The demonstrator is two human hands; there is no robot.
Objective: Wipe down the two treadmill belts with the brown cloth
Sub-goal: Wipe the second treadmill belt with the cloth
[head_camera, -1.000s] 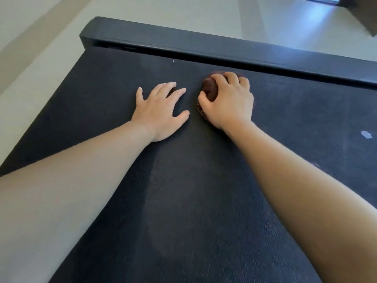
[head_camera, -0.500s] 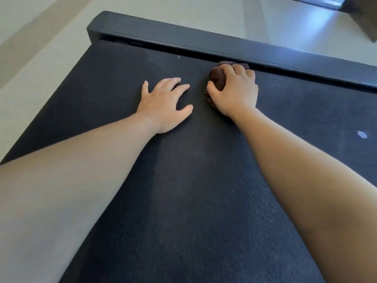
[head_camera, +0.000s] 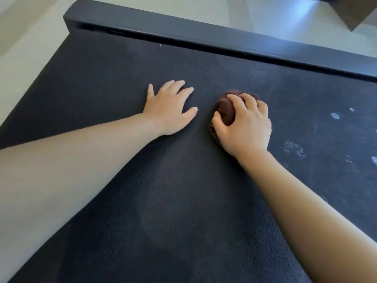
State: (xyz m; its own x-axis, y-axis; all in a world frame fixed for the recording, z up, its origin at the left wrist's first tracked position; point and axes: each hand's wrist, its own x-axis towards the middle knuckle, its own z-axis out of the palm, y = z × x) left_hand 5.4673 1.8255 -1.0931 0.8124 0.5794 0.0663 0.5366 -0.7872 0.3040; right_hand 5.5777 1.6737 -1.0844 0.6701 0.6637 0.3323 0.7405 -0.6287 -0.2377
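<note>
The left forearm and the right forearm are bare skin right up to the picture's edge. They look smooth and round. The left hand and the right hand are bare too, with short, plump fingers.

Most of the balled brown cloth is hidden beneath the right hand, the treadmill belt runs out of frame at the right and bottom, and a dark shape in the top right corner is cropped beyond recognition.
</note>
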